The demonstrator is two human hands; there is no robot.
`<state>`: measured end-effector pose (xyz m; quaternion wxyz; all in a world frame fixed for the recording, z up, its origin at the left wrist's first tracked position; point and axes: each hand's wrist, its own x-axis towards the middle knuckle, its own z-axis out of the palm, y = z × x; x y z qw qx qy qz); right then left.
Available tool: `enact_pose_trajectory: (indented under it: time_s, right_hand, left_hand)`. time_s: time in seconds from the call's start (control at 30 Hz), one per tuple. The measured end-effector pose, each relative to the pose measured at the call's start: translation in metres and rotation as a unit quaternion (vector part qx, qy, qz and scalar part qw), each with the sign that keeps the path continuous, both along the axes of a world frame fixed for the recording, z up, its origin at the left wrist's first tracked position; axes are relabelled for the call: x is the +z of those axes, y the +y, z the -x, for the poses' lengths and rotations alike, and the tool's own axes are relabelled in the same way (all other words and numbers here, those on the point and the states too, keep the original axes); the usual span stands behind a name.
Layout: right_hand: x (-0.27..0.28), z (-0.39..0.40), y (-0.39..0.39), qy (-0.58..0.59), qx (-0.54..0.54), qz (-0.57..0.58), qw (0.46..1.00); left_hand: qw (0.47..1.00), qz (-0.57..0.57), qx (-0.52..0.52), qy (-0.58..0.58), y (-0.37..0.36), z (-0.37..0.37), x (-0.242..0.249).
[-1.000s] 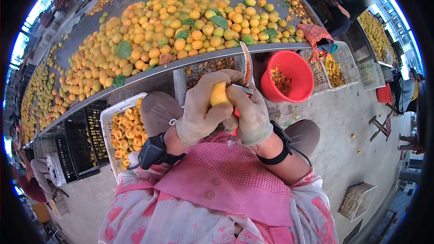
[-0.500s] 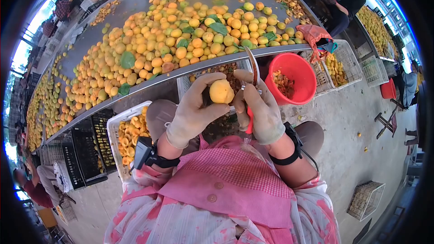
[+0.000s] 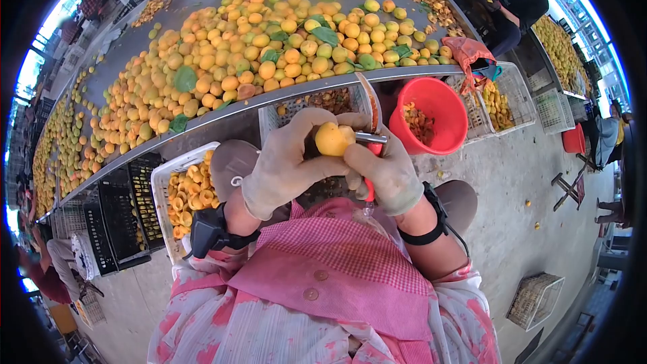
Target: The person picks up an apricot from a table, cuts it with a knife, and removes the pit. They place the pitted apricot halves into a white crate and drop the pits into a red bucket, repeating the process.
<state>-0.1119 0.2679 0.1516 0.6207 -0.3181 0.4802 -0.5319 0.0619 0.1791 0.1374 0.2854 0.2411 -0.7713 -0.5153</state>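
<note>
Both hands wear pale gloves. My left hand (image 3: 286, 162) is wrapped round a yellow-orange apricot (image 3: 334, 139). Closed on a red-handled tool is my right hand (image 3: 389, 174), its thumb and fingertips against the fruit's right side. The tool (image 3: 371, 138) has a metal part by the fruit, and a curved blade (image 3: 370, 98) rises above the hand. Beyond both hands a large heap of apricots (image 3: 236, 54) with some green leaves lies on the metal table (image 3: 222, 118). Pitted halves (image 3: 192, 192) fill a white crate at the left.
A red bucket (image 3: 446, 118) holding fruit pieces stands right of my hands, beside a crate of yellow halves (image 3: 497, 104). Black crates (image 3: 120, 212) stand at the left. A co-worker (image 3: 512, 0) sits at the upper right. An empty crate (image 3: 536, 301) lies on the floor.
My right hand has moved left onto the apricot, and the two hands now meet. The tool's metal part has turned sideways beside the fruit. The whole view has shifted slightly.
</note>
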Motion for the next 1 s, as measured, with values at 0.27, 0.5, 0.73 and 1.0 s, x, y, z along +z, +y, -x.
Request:
enact_pose_trajectory:
  time_s: [0.27,0.5,0.73,1.0]
  right_hand:
    - [0.004,-0.010,0.001,0.012,0.024,0.018,0.999]
    - [-0.003,-0.013,0.001,0.062,0.020,0.067,0.996]
    - [-0.022,-0.028,0.004,-0.089,-0.034,0.121,0.988]
    - [-0.016,-0.012,-0.001,-0.017,0.006,0.077,0.997]
  left_hand:
    - [0.957,0.287,0.022,-0.021,0.000,-0.001,0.001]
    - [0.948,0.319,0.001,0.012,0.001,-0.003,-0.006]
    - [0.958,0.276,0.024,0.066,0.009,0.000,-0.017]
    - [0.972,0.221,0.018,0.074,0.010,-0.002,-0.011]
